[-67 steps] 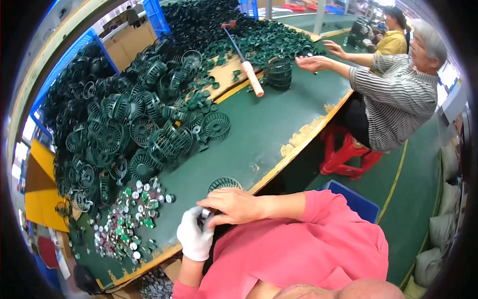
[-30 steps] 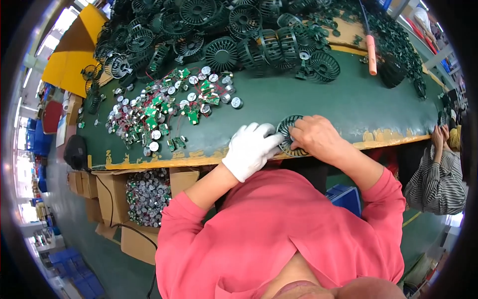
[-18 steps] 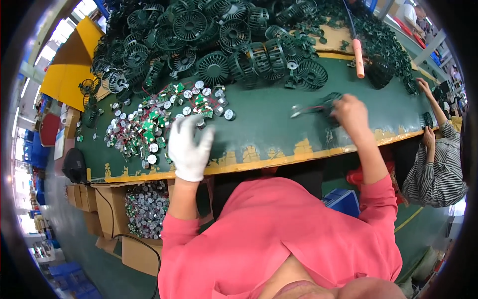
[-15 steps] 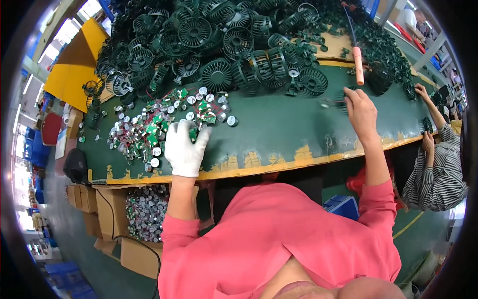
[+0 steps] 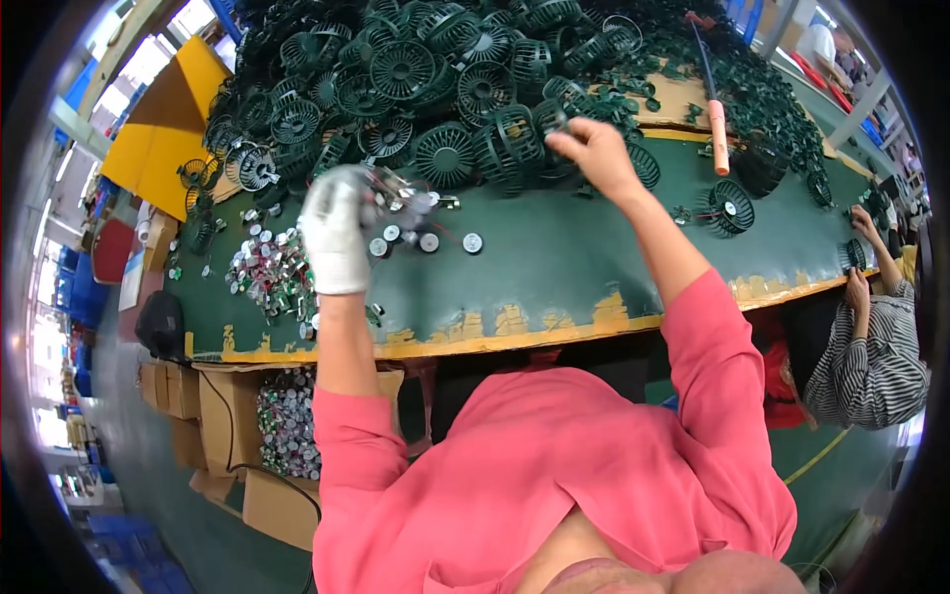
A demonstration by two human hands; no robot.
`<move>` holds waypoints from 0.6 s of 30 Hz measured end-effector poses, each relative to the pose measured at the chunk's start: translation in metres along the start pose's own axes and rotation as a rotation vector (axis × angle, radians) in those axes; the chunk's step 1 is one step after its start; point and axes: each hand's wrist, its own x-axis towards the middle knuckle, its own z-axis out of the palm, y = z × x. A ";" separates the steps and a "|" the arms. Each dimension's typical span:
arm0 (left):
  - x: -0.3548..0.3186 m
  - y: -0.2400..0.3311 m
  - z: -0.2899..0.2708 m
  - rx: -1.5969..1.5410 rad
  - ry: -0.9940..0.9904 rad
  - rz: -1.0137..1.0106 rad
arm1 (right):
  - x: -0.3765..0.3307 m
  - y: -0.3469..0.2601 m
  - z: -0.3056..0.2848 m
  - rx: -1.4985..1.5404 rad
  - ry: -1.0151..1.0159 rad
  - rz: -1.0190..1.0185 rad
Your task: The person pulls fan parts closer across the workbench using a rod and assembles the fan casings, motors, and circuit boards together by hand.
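Observation:
My left hand (image 5: pixel 334 233), in a white glove, is over the heap of small silver motors (image 5: pixel 269 265) with red wires and green boards. Its fingers are smeared by motion, and loose motors lie close beside them. At the front of the piled dark green fan cages (image 5: pixel 445 155), my bare right hand (image 5: pixel 602 160) has its thumb and fingers closed on the edge of a slatted cage (image 5: pixel 547 119), which the hand partly hides. A separate round cage (image 5: pixel 729 208) with a pale disc at its centre lies to the right on the green tabletop.
An orange-handled tool (image 5: pixel 718 139) lies across the back right. Small green parts (image 5: pixel 683 74) are heaped behind it. A yellow board (image 5: pixel 163 129) stands at the far left. Below the table edge sits a carton of motors (image 5: pixel 287 421). At right, another person's hands (image 5: pixel 859 282) hold a cage.
My right hand has let go of a cage on the right of the table and moved left to the cage pile. My left hand has moved forward and slightly left over the motors.

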 end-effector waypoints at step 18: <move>0.019 -0.007 0.028 0.702 -0.296 0.128 | -0.169 -0.027 -0.050 -0.570 -0.425 -0.608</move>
